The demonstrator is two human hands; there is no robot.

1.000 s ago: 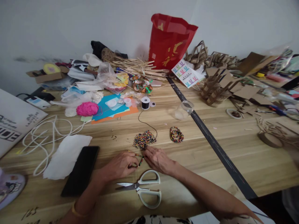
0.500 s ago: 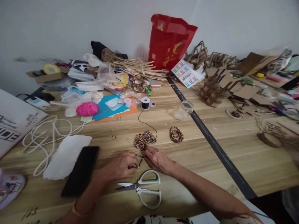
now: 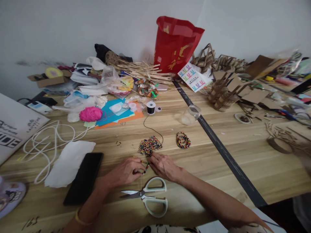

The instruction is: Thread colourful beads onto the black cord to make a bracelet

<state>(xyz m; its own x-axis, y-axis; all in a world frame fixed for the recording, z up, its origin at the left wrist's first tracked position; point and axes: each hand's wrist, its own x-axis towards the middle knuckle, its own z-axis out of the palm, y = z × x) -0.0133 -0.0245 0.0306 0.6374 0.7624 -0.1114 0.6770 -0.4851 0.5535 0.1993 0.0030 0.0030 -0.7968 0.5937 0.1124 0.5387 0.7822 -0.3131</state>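
A short string of coloured beads point(image 3: 147, 167) runs between my hands. My left hand point(image 3: 127, 170) is closed, pinching the string at its left end. My right hand point(image 3: 164, 165) is closed at the other end, its fingertips at the near edge of a loose bead pile point(image 3: 149, 145); what those fingers grip is hidden. Black cord point(image 3: 155, 128) leads from a spool point(image 3: 151, 107) down to the pile. White-handled scissors point(image 3: 145, 195) lie partly spread just below my hands. Finished-looking beaded bracelets point(image 3: 183, 140) lie stacked to the right of the pile.
A black phone point(image 3: 84, 178) lies on white paper point(image 3: 70, 161) at the left, beside a white cable point(image 3: 57, 142). A clear jar point(image 3: 190, 115) lies on its side beyond the bracelets. Pink yarn point(image 3: 90, 114), a red bag point(image 3: 177, 45) and small woven baskets point(image 3: 222, 97) stand farther back.
Almost nothing differs. Both hands keep their places at the bead string, and the view has shifted very slightly.
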